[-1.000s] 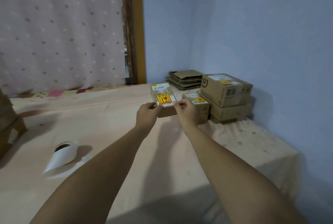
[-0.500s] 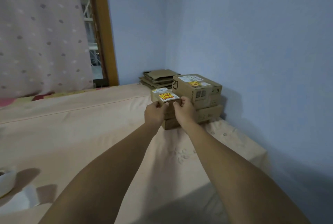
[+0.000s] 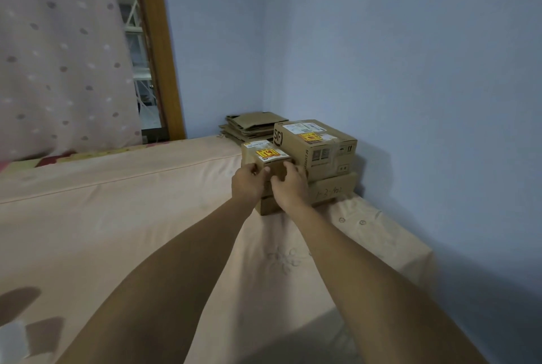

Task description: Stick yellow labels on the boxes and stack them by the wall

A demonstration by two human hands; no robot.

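Box (image 3: 265, 162), label (image 3: 267, 153) on top: a second ago mid-air over bed (image 3: 132, 217), now set on lower boxes (image 3: 268, 207). SF box (image 3: 319, 146) touches it, right of fingers (image 3: 254, 170), by wall (image 3: 425, 85). Left hand (image 3: 247, 184) and right hand (image 3: 290, 187) pinch near top edge. Judgement: stacked; release pending.

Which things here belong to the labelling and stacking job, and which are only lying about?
Job: small brown cardboard box with yellow label, gripped by left hand and right hand; large brown SF cardboard box; flat brown cardboard box under it.
Lying about: flattened brown cardboard pile; pink dotted curtain.
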